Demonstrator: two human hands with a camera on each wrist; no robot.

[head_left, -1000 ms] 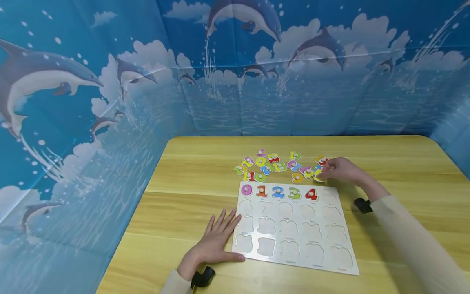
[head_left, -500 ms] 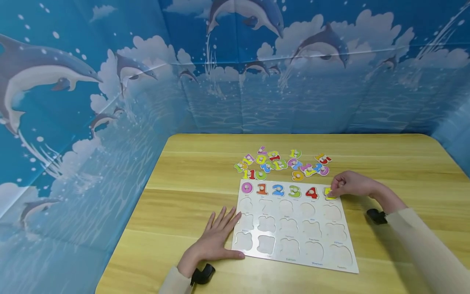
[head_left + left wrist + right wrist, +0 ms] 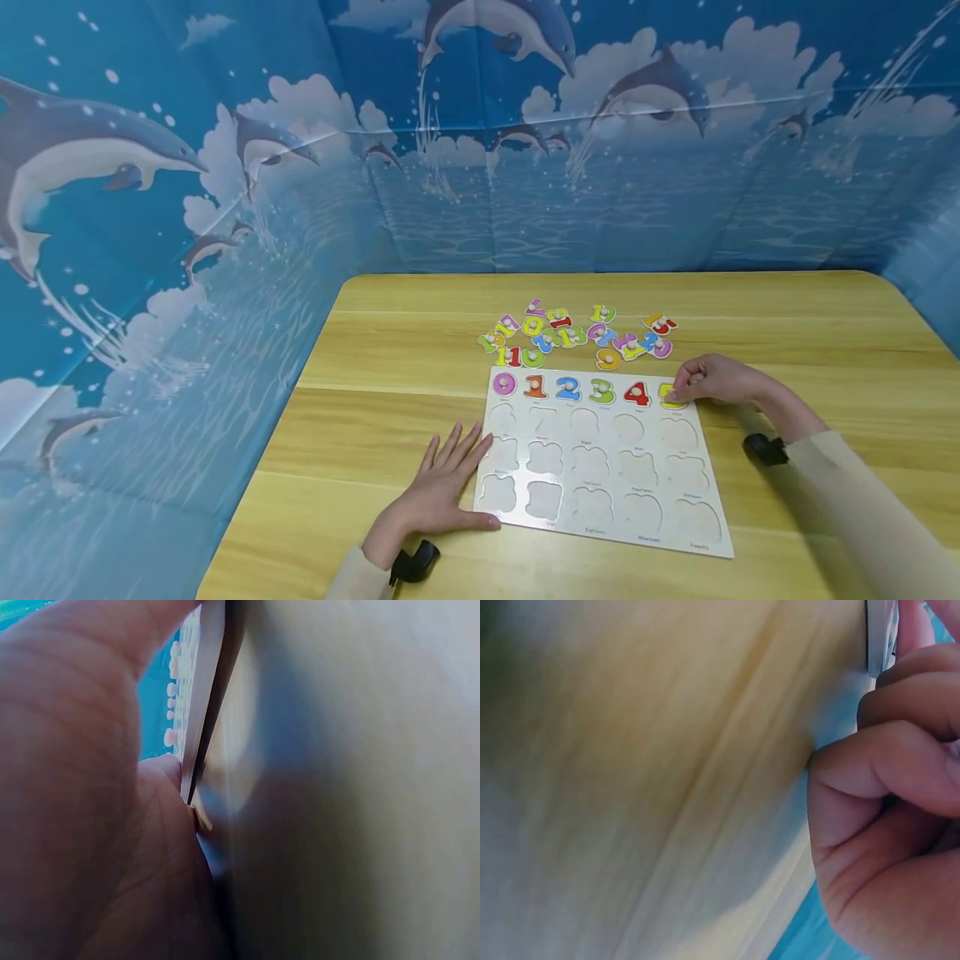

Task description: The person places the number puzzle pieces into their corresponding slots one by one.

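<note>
A white number puzzle board (image 3: 555, 533) lies on the table, with 0 to 4 sitting in its top row. At the row's right end, my right hand (image 3: 716, 379) pinches the yellow number 5 piece (image 3: 669, 392) over its recess; whether the piece lies fully flat I cannot tell. Curled fingers (image 3: 907, 761) fill the right of the right wrist view, and they hide the piece there. My left hand (image 3: 438, 496) rests with spread fingers at the board's left edge, thumb along the lower left corner. In the left wrist view the board's side (image 3: 202, 697) meets that hand.
Several loose knobbed number pieces lie behind the board, among them an orange piece (image 3: 608, 359), a 15 (image 3: 660, 323) and an 11 (image 3: 508, 357). The wooden table (image 3: 360, 417) ends at a blue dolphin-print cloth (image 3: 450, 208).
My right hand has brought the yellow 5 from the loose pieces to the top row's right end, then shifted it slightly there. The left hand has stayed in place.
</note>
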